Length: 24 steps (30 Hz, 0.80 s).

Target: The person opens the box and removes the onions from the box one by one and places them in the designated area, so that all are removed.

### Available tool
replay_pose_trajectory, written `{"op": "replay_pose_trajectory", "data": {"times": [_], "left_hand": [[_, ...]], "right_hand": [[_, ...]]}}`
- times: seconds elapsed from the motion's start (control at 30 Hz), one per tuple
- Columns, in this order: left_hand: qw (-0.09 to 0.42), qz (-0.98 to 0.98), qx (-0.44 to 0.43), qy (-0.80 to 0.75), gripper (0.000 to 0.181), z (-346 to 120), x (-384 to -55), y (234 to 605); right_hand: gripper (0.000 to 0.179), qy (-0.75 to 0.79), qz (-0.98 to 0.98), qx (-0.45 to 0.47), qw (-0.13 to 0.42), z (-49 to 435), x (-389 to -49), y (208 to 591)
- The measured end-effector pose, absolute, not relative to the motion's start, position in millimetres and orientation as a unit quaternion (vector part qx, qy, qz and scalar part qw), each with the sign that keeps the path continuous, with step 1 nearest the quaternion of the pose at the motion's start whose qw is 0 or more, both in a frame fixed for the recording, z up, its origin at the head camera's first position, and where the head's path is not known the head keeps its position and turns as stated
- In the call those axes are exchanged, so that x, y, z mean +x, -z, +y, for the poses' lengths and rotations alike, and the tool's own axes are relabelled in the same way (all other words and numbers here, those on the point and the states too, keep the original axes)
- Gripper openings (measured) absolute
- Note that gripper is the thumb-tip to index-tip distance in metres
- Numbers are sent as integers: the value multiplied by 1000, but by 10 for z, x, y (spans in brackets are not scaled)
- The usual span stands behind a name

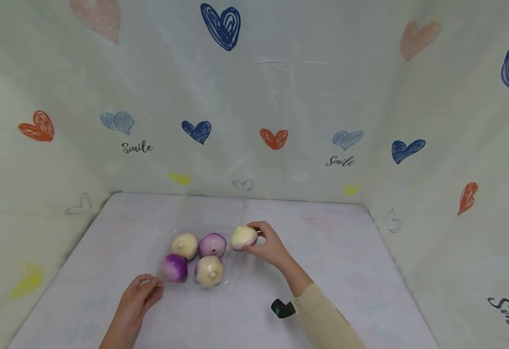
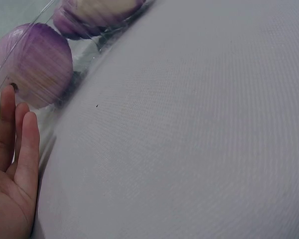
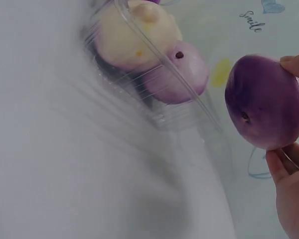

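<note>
My right hand (image 1: 271, 245) pinches a purple-and-cream turnip (image 1: 243, 237) between thumb and fingers, raised beside the right rim of a clear plastic container (image 1: 232, 271). Its purple side, with a small dark spot, faces the right wrist view. Inside the container sit several more turnips: a cream one (image 1: 185, 246) and a pale purple one (image 1: 212, 245) at the back, a deep purple one (image 1: 174, 268) and a cream one with a nub (image 1: 209, 271) in front. My left hand (image 1: 140, 295) rests at the container's front left corner, its fingers (image 2: 27, 144) extended against the clear wall.
The container's clear lid (image 1: 210, 213) stands raised behind it. A small black object (image 1: 282, 309) shows beside the right sleeve (image 1: 324, 315). The white-covered table (image 1: 346, 252) is bounded by a curtain (image 1: 302, 97) printed with hearts at back and sides.
</note>
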<state>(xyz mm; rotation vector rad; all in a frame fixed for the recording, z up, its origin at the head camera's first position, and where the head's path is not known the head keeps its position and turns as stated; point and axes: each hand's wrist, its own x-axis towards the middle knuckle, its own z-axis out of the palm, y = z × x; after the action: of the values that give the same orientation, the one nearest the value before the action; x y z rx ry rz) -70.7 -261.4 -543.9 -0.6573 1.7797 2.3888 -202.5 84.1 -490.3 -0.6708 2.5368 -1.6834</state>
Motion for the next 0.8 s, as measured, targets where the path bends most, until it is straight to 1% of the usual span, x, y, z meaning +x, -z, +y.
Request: {"op": "replay_pose_trajectory", "data": {"times": [0.2, 0.43, 0.6, 0.8], "left_hand": [[51, 576, -226, -784, 4, -2635, -689, 5430], [55, 586, -217, -779, 5, -2635, -677, 5405], [58, 586, -221, -777, 6, -2618, -686, 5380], [52, 583, -218, -781, 5, -2592, -698, 5369]], "right_hand": [[60, 576, 803, -156, -6, 868, -2015, 5035], [56, 619, 772, -143, -24, 889, -1856, 4861], [57, 644, 755, -120, -34, 897, -1845, 4954], [59, 662, 744, -85, -34, 902, -1879, 5071]]}}
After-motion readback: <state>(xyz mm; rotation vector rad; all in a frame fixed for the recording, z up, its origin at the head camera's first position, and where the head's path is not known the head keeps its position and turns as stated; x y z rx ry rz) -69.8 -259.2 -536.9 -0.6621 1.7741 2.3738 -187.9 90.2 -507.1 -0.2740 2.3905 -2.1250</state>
